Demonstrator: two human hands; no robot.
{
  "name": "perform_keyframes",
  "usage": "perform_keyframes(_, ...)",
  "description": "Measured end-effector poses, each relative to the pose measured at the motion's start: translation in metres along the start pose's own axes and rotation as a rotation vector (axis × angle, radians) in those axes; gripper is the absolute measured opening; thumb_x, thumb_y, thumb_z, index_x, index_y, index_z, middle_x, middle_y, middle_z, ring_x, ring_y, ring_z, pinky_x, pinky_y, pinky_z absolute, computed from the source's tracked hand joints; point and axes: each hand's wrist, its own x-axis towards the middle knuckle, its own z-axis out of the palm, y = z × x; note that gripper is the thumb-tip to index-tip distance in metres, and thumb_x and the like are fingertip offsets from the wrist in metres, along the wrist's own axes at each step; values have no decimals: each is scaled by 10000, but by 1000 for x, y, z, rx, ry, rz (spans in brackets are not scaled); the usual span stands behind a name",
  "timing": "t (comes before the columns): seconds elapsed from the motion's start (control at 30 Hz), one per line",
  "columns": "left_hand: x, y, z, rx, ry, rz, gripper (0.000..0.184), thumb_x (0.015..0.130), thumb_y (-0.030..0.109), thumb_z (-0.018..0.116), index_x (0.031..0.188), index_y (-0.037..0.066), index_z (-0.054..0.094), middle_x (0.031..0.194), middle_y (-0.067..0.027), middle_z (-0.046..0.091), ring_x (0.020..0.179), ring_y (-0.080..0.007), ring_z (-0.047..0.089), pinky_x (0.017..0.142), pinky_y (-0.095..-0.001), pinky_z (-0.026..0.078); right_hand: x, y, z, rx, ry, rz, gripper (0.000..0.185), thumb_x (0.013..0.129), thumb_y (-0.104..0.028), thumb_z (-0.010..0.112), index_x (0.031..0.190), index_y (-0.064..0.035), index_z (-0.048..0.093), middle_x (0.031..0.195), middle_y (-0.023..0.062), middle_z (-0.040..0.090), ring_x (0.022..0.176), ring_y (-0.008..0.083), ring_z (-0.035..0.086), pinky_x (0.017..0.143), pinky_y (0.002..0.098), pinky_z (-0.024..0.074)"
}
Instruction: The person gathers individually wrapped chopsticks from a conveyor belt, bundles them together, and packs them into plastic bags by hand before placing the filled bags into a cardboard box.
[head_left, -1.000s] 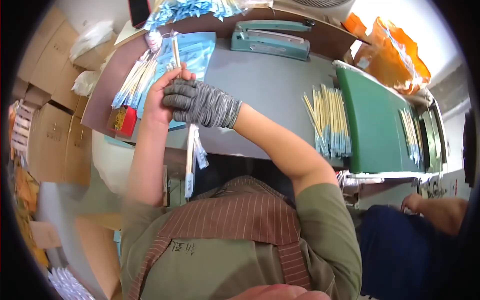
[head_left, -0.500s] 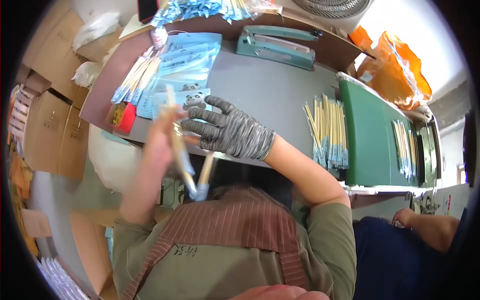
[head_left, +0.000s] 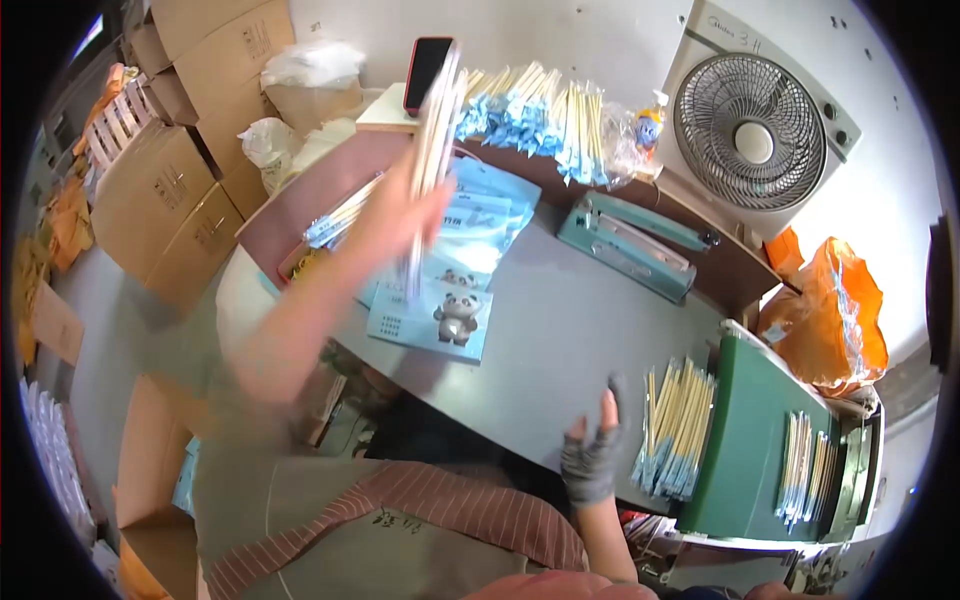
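My left hand [head_left: 405,200], blurred by motion, is raised over the blue panda bags [head_left: 460,320] and closed around a bundle of wrapped sticks [head_left: 437,135]. In a grey glove with bare fingertips, my right hand [head_left: 592,447] is at the front edge of the grey table [head_left: 560,345], fingers apart and holding nothing. Just right of it lies a row of wrapped sticks [head_left: 677,425] with blue ends. More wrapped sticks [head_left: 342,215] are partly hidden behind my left forearm.
A green sealer [head_left: 630,245] stands near the back ledge. That ledge bears a phone [head_left: 428,75], heaped stick packs [head_left: 530,110] and a bottle [head_left: 649,125]. A fan [head_left: 750,130] is behind. At right are a green board [head_left: 752,440] and an orange bag [head_left: 828,320].
My left hand has lifted the stick bundle up toward the back ledge. My right hand has parted from it and moved right to the table's front edge. The view has shifted.
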Motion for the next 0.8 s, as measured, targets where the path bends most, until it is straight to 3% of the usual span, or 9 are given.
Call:
perform_keyframes(0.1,179,16,-15,316,-35,156,198,799,65,595,933,-62,524,604,-102,561,460,-194,565,424,-363,439,-27,11,-34,-243,-50,61,399,815,26,551,1199,-69,498,1207,190,552,1060,378,570,872,449,493)
perform_keyframes(0.17,284,1,-15,848,-143,-85,287,778,142,643,960,-73,590,770,-165,657,574,-191,631,473,-345,480,-63,17,-52,-310,-83,123,320,845,-29,571,1157,-71,515,1160,180,569,973,367,582,806,450,498)
perform_keyframes(0.33,333,-39,6,973,18,-56,414,702,226,740,983,-67,655,925,-217,686,861,-305,677,700,-374,544,-243,77,-93,-641,62,268,418,866,-105,601,1272,-41,522,1131,214,556,936,322,592,774,417,506)
perform_keyframes(0.43,366,-90,-3,1096,303,39,337,733,203,706,996,-8,687,994,-255,665,906,-362,667,774,-423,537,-143,-8,-94,-828,312,402,335,990,-269,457,1022,2,652,1031,162,592,958,322,625,875,430,547)
perform_keyframes(0.53,271,-6,33,1011,143,122,295,855,207,571,1023,-18,662,1036,-227,669,902,-327,677,768,-416,538,-158,19,-107,-848,101,900,518,926,-210,584,1364,21,431,1299,259,510,1195,410,482,1035,448,371)
perform_keyframes(0.6,234,1,105,163,98,10,318,876,234,612,1094,3,613,1063,-209,656,900,-312,664,761,-412,518,-160,43,-116,-640,42,1150,615,872,-224,661,1375,22,406,1281,271,520,1200,396,485,1011,449,382)
perform_keyframes(0.7,68,-70,220,372,-467,499,560,876,345,667,1267,-23,505,1371,-214,484,1254,-289,493,1016,-373,400,-158,101,-121,-517,69,867,669,875,-372,635,1365,27,415,1320,261,496,1232,412,458,1043,451,360)
perform_keyframes(0.73,-3,-51,250,-91,-610,-58,788,871,410,664,1410,-56,329,1489,-261,296,1391,-338,305,1125,-403,271,-137,107,-118,-390,99,836,688,876,-404,627,1365,31,414,1324,262,491,1243,409,451,1057,446,350)
perform_keyframes(0.8,-57,-89,327,-118,-785,-232,1064,801,561,676,1469,-69,138,1533,-289,128,1431,-385,163,1148,-431,221,-126,125,-112,-624,-268,752,741,846,-430,655,1369,34,409,1326,262,489,1257,398,443,1076,443,333)
